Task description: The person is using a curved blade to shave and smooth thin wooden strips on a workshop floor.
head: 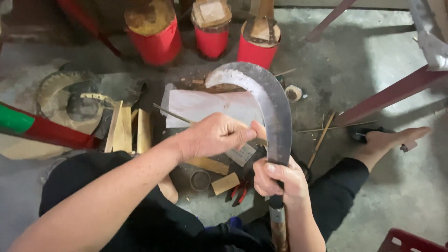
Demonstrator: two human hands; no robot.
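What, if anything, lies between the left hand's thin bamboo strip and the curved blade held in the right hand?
Nothing visible. The left hand pinches the thin bamboo strip right beside the curved blade, which the right hand grips near its handle. Whether strip and blade actually touch is hidden behind the fingers.

Person, seen from above by the head camera. Clothing: black trousers covering both legs, cloth plain, unpatterned, loose at the knee and ending above the ankle on the person's right leg. A small patch of blue fabric shows at the lap, bottom centre. Arms: both forearms bare, no sleeves in view. Left hand (212, 135) and right hand (280, 179): no gloves or rings visible (wrists likewise unadorned). Right foot (389, 140): bare, with a dark sandal beneath it.
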